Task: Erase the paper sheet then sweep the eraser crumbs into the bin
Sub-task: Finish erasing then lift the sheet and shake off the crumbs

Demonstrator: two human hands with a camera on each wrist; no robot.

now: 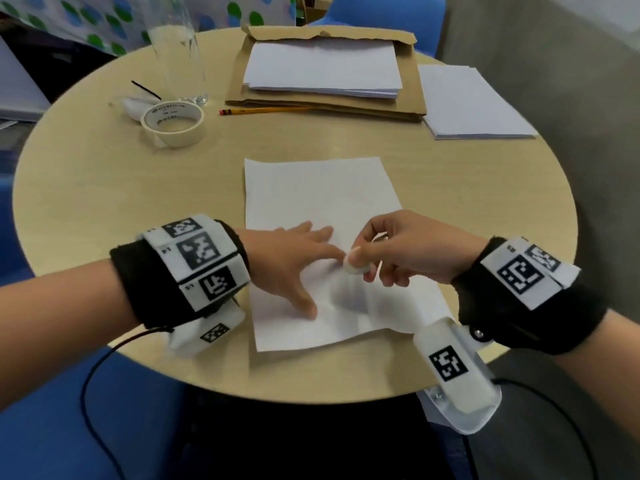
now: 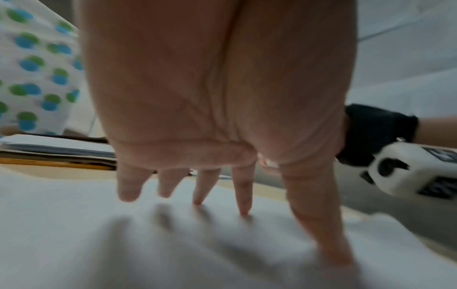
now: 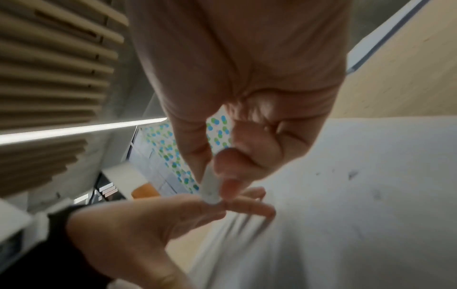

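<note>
- Nearest the head camera, two black wristbands with white coded marker panels are seen, one on each forearm, at 7 and 4 o'clock of the view.
- The left hand (image 1: 291, 261) is laid on the white paper sheet (image 1: 322, 202), its fingers (image 2: 243, 195) spread wide and straight; the tips of the thumb and at least two fingers are pressed onto the sheet, and nothing is gripped.
- The right hand (image 1: 408, 247) is held just above the sheet at 3 o'clock of the left hand, with a small white eraser (image 1: 355, 266) pinched between the thumb and the fingers (image 3: 230, 176).
- In the right wrist view the eraser (image 3: 210, 187) appears to meet the left index finger; whether it touches the sheet cannot be told.
- The sheet lies flat on the round light-wood tabletop (image 1: 121, 188), near its 6 o'clock edge; a few faint dark specks are seen on the sheet (image 3: 371, 176) in the right wrist view.
- At 10 o'clock of the sheet a roll of cream masking tape (image 1: 173, 123) is found, with a clear drinking glass (image 1: 176, 50) just behind it.
- At 12 o'clock a yellow pencil (image 1: 263, 110) lies beside a brown paper folder (image 1: 408, 105) on which a stack of white sheets (image 1: 322, 67) rests.
- At 2 o'clock a second stack of white paper (image 1: 474, 105) is set by the tabletop edge.
</note>
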